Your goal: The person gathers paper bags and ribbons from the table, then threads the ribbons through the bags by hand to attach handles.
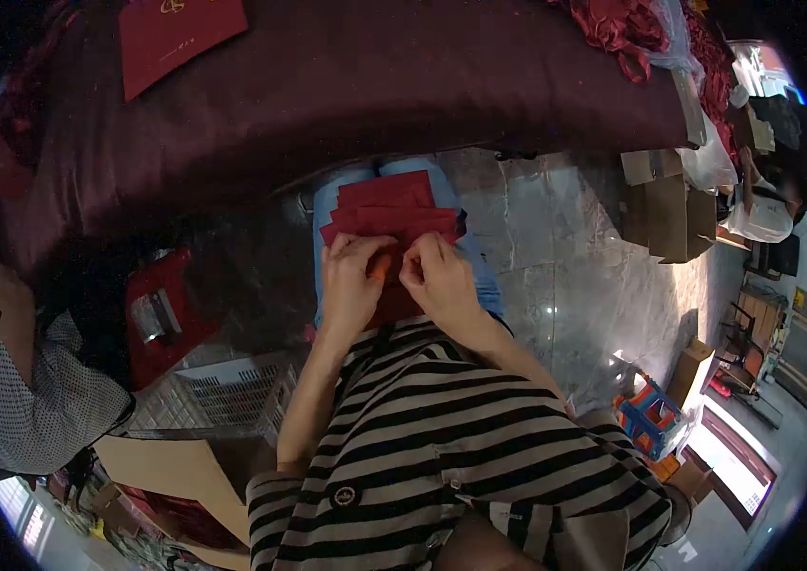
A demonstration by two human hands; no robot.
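On my lap lies a loose stack of flat red pieces [386,195], overlapping each other; whether they are paper or cloth I cannot tell. My left hand [351,284] is at the near end of the stack, its fingers curled and closed, with a small orange patch [381,267] beside the thumb. Close by on the right, my right hand [441,278] has thumb and fingers pinched together. What either pinch holds is hidden by the fingers. More red material [396,303] shows below and between the hands.
A table with a dark red cloth [375,86] stands ahead, bearing a red folder [180,43]. At left are a person's arm [13,314] and a grey plastic crate [218,395], with an open cardboard box [170,485] nearer. Another carton [665,209] stands at right.
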